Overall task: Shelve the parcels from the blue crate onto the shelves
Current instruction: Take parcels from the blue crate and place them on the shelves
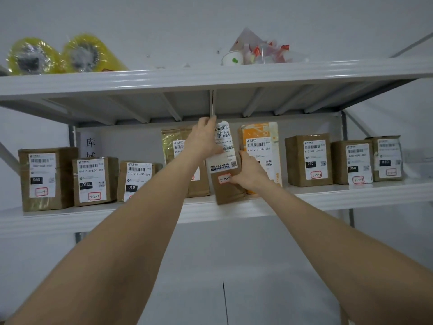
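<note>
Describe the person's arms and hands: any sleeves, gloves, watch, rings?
Both forearms are bare up to the frame edge: no sleeves in view. The left hand and right hand have no gloves. No watch, band or ring shows.

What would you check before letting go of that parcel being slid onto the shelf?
1. Both hands on the parcel: ok, left hand at its top, right hand at its lower side.
2. Parcel upright: not ok, it tilts.
3. Base fully on the middle shelf: not ok, its bottom overhangs the front edge.
4. Gap to fit: cannot tell, between the gold-wrapped parcel and the orange parcel.
5. Label facing out: ok.
</note>
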